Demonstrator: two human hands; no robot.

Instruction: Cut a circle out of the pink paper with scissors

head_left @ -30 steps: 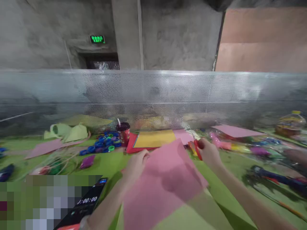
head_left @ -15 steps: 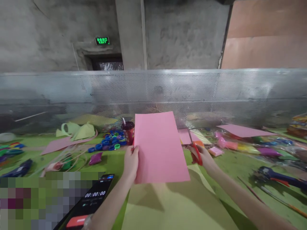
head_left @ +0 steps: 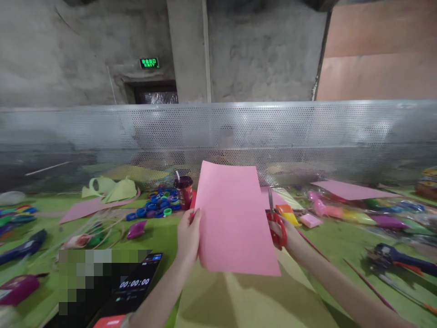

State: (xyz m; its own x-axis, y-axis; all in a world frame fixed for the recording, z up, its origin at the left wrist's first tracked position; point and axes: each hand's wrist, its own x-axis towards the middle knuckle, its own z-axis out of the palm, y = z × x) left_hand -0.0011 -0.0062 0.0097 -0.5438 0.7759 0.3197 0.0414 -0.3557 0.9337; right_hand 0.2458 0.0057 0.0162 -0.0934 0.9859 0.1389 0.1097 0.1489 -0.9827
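Hands: two, the left hand (head_left: 189, 232) at seven o'clock from mid-view, the right hand (head_left: 289, 233) between four and five.
Pink sheets (head_left: 235, 218): at least four, one held near five o'clock, the others at four, between three and four, and between eight and nine.
Scissors (head_left: 282, 235): one pair, between four and five.
Phone (head_left: 136, 282): one, at seven.
Lidded cup (head_left: 185, 193): one, at eight.
Blue rings (head_left: 157, 200): heaped too closely to count, at eight.
Dark blue tools (head_left: 392, 256): two, at four and eight.
Pink block (head_left: 310, 221): one, at four.
Exit sign (head_left: 149, 63): one, at eleven.
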